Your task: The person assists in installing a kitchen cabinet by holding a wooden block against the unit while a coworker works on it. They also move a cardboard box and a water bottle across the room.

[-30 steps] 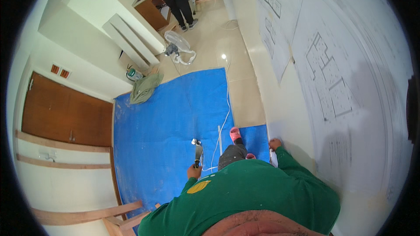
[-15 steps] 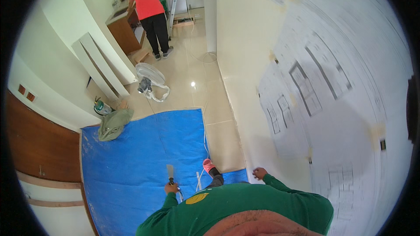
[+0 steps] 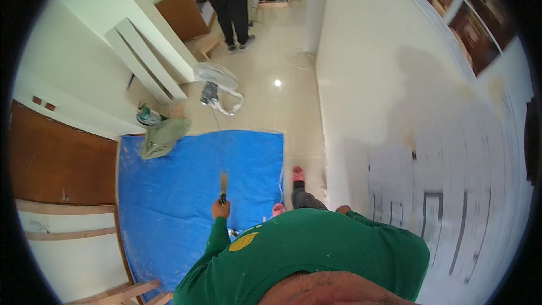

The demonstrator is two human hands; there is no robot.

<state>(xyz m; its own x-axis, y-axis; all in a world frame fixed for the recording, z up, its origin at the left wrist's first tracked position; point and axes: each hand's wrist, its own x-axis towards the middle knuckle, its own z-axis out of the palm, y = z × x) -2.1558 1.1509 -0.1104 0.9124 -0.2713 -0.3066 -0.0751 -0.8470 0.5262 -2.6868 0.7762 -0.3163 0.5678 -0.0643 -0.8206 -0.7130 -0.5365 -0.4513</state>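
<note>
My left hand (image 3: pixel 221 209) is closed round the dark handle of a putty knife (image 3: pixel 224 181), whose broad metal blade points away from me above the blue tarp (image 3: pixel 186 186). Close to the papered wall on my right, only a bit of my right hand (image 3: pixel 342 209) shows past the green sleeve, and its fingers are hidden. Small shiny round items (image 3: pixel 232 232), too small to name, show beside my left forearm. My pink shoes (image 3: pixel 298 173) show in front of my body, one on the tiles and the other at the tarp's edge.
Past the tarp stand a fan (image 3: pixel 217 82), a green cloth (image 3: pixel 164 138) and a green cylinder (image 3: pixel 148 116). Long pale boards (image 3: pixel 138 59) lean on the left wall. A person (image 3: pixel 228 11) in a red shirt stands by a cabinet. Drawings (image 3: pixel 440 203) cover the right wall; wooden bars (image 3: pixel 132 293) lie lower left.
I have stepped forward, one foot now on the tiles past the tarp. The putty knife stays in my left hand. My right hand has drawn back toward my body and is mostly hidden.
</note>
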